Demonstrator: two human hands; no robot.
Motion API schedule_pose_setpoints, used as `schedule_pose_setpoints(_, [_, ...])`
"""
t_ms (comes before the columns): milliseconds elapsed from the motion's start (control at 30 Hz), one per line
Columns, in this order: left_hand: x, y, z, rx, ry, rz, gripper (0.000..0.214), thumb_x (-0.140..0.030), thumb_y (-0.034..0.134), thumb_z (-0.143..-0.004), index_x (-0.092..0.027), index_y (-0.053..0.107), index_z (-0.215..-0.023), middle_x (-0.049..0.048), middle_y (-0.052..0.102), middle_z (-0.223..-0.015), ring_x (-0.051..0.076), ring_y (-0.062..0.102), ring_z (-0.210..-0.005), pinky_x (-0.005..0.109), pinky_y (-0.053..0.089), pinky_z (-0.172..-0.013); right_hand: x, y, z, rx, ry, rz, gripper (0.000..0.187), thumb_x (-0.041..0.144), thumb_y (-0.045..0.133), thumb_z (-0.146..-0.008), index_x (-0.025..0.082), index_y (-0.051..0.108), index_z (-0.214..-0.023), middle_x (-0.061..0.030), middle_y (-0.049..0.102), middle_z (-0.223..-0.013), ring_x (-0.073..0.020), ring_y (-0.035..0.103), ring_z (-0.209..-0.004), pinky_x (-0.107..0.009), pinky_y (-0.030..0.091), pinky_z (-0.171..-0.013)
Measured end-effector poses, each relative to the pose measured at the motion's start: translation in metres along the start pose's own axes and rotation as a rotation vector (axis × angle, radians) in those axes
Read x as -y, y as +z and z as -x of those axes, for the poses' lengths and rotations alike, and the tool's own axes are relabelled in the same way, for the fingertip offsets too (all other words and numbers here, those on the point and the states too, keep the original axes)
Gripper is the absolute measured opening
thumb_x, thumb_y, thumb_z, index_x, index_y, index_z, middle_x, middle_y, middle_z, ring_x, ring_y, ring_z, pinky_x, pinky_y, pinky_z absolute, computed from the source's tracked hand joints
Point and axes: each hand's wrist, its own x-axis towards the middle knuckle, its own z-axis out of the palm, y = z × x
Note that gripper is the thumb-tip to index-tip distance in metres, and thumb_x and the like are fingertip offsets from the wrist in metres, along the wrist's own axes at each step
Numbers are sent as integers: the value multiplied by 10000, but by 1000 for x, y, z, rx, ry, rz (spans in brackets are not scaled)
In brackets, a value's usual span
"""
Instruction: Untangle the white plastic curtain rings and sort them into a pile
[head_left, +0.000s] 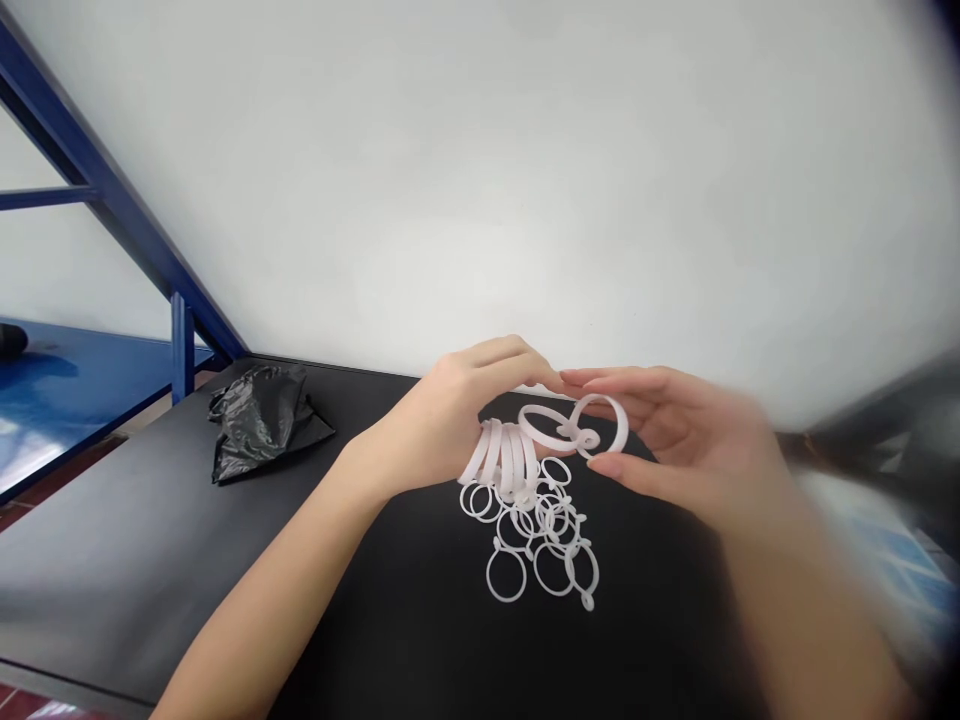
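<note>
Above a black table (150, 540) my left hand (450, 410) is curled round several white plastic rings (506, 460) stacked side by side, and its fingertips also touch a larger ring (544, 428). My right hand (667, 430) pinches another white ring (604, 425) between thumb and fingers, hooked against that larger ring. Below both hands a loose pile of white rings (536, 535) lies on the table.
A crumpled black plastic bag (259, 420) lies at the table's far left. A blue metal frame (112, 200) slants up at the left, with a blue surface (67, 390) behind it. A white wall fills the background.
</note>
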Motion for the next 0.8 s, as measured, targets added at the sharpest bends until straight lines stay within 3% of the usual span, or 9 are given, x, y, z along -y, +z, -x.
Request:
schedule_pose_setpoints(133, [2,3,1,-8,0,-45,185,-262,740,-828,-161,645,-950,47,647,-943,139,606,-832,258,505,-724,-5,-8,-1,86,3,0,306,194,812,-732,287,750,-1017,-46,749,-1092,-243,703,-1047,-400,592,-933])
schedule_pose_setpoints(300, [2,0,3,47,-29,-121,118,-115,633,-878,-146,611,-766,-24,576,-701,74,508,-602,200,407,-542,-6,-17,0,251,28,24,351,163,778,-765,332,738,-1070,-28,753,-1073,-219,705,-1008,-381,586,-900])
schedule_pose_setpoints(500, [0,-7,3,55,-86,-131,102,-113,632,-863,-155,622,-770,-14,621,-718,86,560,-629,201,438,-562,-11,-15,0,166,145,145,283,239,761,-777,293,744,-1054,-41,744,-1039,-208,693,-922,-364,579,-851])
schedule_pose_setpoints(633, [0,-13,4,54,-167,-103,76,-132,622,-856,-173,631,-792,-13,662,-737,106,626,-669,206,483,-601,-41,-3,-8,76,237,123,253,202,569,-866,255,723,-1060,-51,726,-1008,-152,644,-794,-302,552,-703])
schedule_pose_setpoints(700, [-1,-17,4,43,-211,-102,69,-156,621,-852,-179,628,-788,-14,671,-729,114,639,-667,210,493,-601,-61,7,-13,-5,294,72,292,177,469,-866,204,707,-1033,-42,702,-853,-106,562,-615,-252,476,-551])
schedule_pose_setpoints(800, [-1,-22,5,-3,-212,-90,72,-176,650,-823,-184,619,-759,-15,672,-703,121,637,-647,217,486,-585,-85,25,-21,78,386,131,279,223,463,-869,141,684,-1017,-38,653,-806,-78,479,-520,-232,373,-458])
